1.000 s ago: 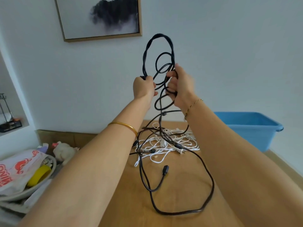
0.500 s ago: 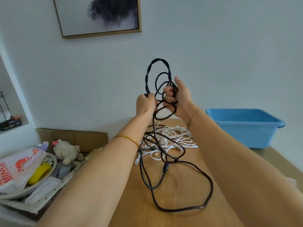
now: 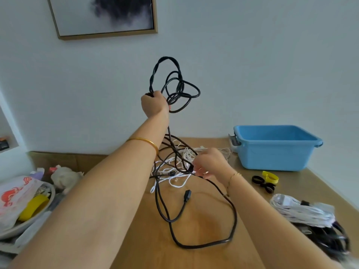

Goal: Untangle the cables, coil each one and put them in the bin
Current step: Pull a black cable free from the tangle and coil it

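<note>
A wide loop of the black cable (image 3: 187, 195) is laid on the near part of the surface (image 3: 204, 220), with bare wood inside it. Further in, the cable is pinched by the right hand (image 3: 210, 164) over the white cable tangle (image 3: 180, 158). Its upper loops are gripped by the raised left hand (image 3: 154, 103). The blue bin (image 3: 272, 150) is placed at the far right edge, apart from the tangle.

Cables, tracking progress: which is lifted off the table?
The black cable, loops gripped high by the left hand; the white tangle and bundled cables lie on the table.
</note>
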The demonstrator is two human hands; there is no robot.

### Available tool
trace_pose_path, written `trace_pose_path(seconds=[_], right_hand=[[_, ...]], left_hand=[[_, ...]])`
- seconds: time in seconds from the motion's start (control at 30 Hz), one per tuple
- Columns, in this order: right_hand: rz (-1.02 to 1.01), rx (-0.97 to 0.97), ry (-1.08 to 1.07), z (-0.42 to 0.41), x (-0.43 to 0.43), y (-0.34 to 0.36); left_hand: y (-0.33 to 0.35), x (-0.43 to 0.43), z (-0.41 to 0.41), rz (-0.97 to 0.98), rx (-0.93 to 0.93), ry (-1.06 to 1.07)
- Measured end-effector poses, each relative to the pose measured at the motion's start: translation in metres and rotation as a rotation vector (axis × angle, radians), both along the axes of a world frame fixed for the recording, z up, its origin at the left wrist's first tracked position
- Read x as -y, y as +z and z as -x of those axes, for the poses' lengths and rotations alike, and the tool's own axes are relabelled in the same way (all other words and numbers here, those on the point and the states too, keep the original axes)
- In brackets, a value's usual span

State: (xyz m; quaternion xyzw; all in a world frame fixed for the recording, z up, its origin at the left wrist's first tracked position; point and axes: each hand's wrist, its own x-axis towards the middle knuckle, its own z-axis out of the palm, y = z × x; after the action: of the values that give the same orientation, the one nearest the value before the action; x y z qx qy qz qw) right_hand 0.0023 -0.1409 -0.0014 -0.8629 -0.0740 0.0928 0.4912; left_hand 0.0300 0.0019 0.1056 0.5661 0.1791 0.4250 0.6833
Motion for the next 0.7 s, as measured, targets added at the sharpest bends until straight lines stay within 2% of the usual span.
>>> trace_pose_path(seconds=[0.1,0.2,0.37,0.5,0.7], right_hand=[[0.074,0.136,0.078,0.002,-0.008,-0.022],[-0.004,0.153,0.160,0.002,-0.019,-0.037],[-0.196,0.190,0.067,-0.006,-0.028,-0.060],[-0.433,0.089,0.021,-0.010,-0.017,-0.072],[-0.468,-0.206,-0.292,-0.020,-0.005,-0.085]], left_hand=[[0.003,0.003,0.001,-0.017,0.012,0.021],[0.007,0.004,0.001,-0.016,0.021,0.026],[0.017,0.002,0.002,-0.016,0.062,0.061],[0.028,-0.004,0.003,-0.023,0.104,0.111],[0.060,-0.010,0.013,-0.104,0.238,0.165]])
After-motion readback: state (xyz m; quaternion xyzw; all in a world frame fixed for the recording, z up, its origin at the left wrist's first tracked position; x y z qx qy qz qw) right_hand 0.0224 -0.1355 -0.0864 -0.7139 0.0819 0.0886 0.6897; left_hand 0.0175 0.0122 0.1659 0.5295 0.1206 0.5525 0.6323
